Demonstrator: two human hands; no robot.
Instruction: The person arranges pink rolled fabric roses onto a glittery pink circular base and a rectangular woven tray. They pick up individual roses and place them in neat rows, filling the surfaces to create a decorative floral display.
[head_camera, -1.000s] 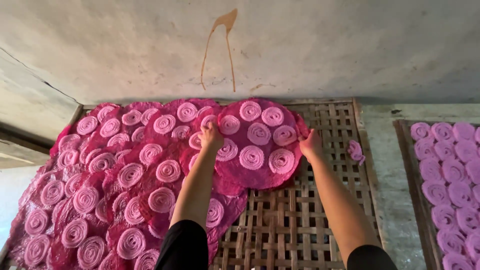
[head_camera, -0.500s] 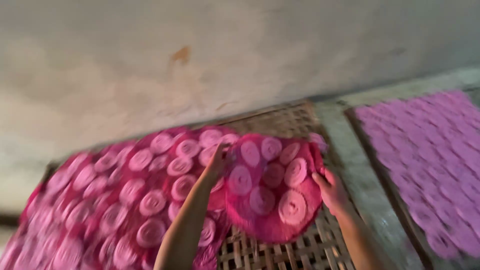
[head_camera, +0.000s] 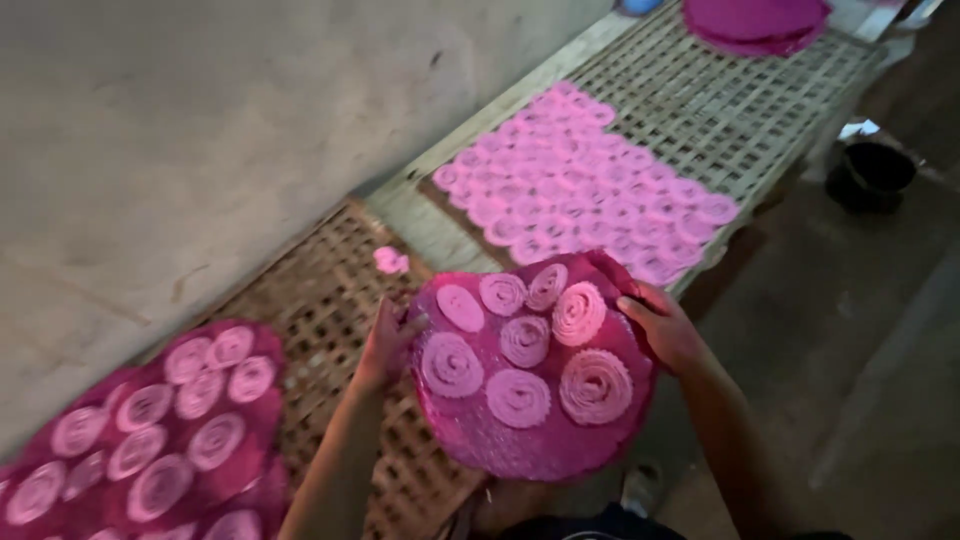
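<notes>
Nearby, pink spirals (head_camera: 590, 185) cover the far rack (head_camera: 740, 110); one stray spiral (head_camera: 390, 260).

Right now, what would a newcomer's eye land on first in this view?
First, the round magenta tray with pink spiral pieces on it, held at its edges by the left hand and right hand at centre. Next, the sheet of pink spirals laid in rows on the woven rack at upper right. At lower left, more loaded trays lie on another rack beside the grey wall.
</notes>
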